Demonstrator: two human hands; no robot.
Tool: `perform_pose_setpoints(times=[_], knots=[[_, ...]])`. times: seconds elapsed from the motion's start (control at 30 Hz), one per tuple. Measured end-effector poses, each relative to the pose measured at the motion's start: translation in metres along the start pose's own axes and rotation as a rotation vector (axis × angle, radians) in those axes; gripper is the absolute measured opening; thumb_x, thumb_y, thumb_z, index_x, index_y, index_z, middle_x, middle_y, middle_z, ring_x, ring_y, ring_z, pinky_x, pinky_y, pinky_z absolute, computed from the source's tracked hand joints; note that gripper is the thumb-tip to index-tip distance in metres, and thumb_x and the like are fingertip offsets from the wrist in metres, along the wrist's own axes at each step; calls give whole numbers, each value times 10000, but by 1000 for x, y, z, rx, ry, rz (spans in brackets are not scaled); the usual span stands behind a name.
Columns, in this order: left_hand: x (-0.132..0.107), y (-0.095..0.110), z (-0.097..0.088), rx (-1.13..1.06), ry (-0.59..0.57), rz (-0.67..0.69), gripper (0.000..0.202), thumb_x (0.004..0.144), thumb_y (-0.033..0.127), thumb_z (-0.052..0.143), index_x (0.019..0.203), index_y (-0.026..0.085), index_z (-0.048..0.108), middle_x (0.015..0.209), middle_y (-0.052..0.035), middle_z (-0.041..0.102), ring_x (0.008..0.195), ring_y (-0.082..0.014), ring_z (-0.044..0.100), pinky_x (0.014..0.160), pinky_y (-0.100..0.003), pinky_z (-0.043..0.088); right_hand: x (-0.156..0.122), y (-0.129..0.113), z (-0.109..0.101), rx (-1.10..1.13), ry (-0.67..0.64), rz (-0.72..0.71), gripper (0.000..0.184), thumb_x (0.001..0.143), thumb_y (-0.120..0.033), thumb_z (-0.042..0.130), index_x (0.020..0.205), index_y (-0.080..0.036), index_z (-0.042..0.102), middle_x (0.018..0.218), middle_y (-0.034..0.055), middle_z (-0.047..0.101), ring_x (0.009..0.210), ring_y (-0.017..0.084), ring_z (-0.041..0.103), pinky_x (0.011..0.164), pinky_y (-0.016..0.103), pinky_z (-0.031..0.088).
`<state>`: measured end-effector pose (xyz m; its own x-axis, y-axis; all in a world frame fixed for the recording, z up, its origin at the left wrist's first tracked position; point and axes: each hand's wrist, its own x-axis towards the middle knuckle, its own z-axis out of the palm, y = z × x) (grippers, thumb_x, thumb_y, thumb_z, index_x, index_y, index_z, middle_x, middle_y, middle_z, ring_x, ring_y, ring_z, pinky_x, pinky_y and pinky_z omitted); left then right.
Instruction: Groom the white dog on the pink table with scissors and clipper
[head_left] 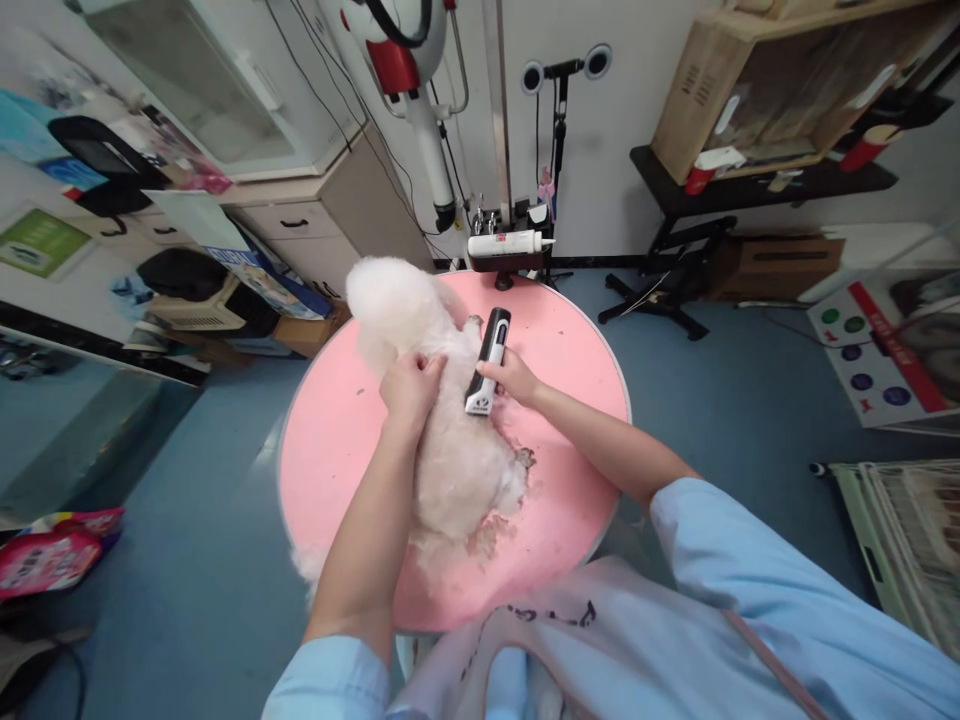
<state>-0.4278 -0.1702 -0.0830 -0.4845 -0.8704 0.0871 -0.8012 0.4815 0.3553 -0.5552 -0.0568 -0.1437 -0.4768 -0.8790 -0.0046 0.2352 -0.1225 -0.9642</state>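
A fluffy white dog (pixel 456 470) lies on a round pink grooming table (pixel 322 430), its bushy head toward the far left side. My left hand (pixel 411 388) is closed at the dog's upper back, with the fingers pinched together on its coat. In my right hand (pixel 514 375) is a black and white hair clipper (pixel 489 362), its blade end pointing toward me and resting against the dog's side. Cut fur lies around the paws and behind the rump.
A white nozzle bottle (pixel 510 243) lies on a tool holder (pixel 504 263) at the table's far edge, beside a metal post (pixel 496 110). A dryer arm (pixel 427 140) hangs behind. Left stand cabinets (pixel 296 222); right, a wooden box (pixel 701 95) on a black stand.
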Motion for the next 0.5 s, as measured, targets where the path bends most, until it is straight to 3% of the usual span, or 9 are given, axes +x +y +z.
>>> perform_pose_setpoints(times=[0.07, 0.13, 0.27, 0.33, 0.4, 0.5], knots=[[1, 0, 0, -4, -1, -14, 375, 793, 548, 537, 640, 205, 551, 697, -50, 639, 703, -219, 582, 581, -282, 315, -14, -1, 3, -36, -123, 17, 377, 631, -448, 749, 777, -179, 529, 605, -9, 584, 453, 88, 473, 351, 202, 354], [1, -1, 1, -4, -3, -10, 369, 791, 546, 539, 655, 205, 564, 711, -52, 647, 702, -218, 584, 584, -282, 323, -14, -5, 3, -59, -158, 17, 379, 619, -449, 746, 774, -171, 540, 638, 6, 595, 486, 101, 496, 376, 211, 376], [0, 0, 2, -13, 0, -3, 375, 787, 553, 538, 649, 206, 569, 707, -44, 647, 693, -208, 584, 578, -279, 328, 26, -18, 3, -80, 245, -135, 349, 686, -478, 668, 782, -184, 505, 663, -8, 556, 582, 116, 519, 495, 233, 450], [-2, 1, 2, -15, 5, -14, 377, 785, 556, 538, 642, 208, 566, 698, -39, 642, 701, -210, 589, 579, -279, 330, 42, -21, 6, -122, 313, -167, 349, 679, -471, 666, 795, -184, 505, 689, -8, 553, 633, 129, 531, 556, 253, 474], [-4, 1, 2, -11, 10, -19, 374, 787, 552, 537, 642, 209, 565, 689, -39, 637, 710, -213, 595, 584, -279, 336, 40, -19, 12, -158, 246, -166, 371, 644, -442, 691, 844, -179, 522, 763, 2, 578, 709, 147, 552, 631, 279, 494], [-6, 0, 3, -7, 19, -22, 367, 795, 542, 531, 639, 210, 556, 675, -35, 627, 703, -210, 596, 580, -279, 337, 10, -16, 21, -209, 111, -142, 389, 634, -391, 693, 915, -173, 534, 845, 12, 597, 769, 162, 559, 692, 302, 495]])
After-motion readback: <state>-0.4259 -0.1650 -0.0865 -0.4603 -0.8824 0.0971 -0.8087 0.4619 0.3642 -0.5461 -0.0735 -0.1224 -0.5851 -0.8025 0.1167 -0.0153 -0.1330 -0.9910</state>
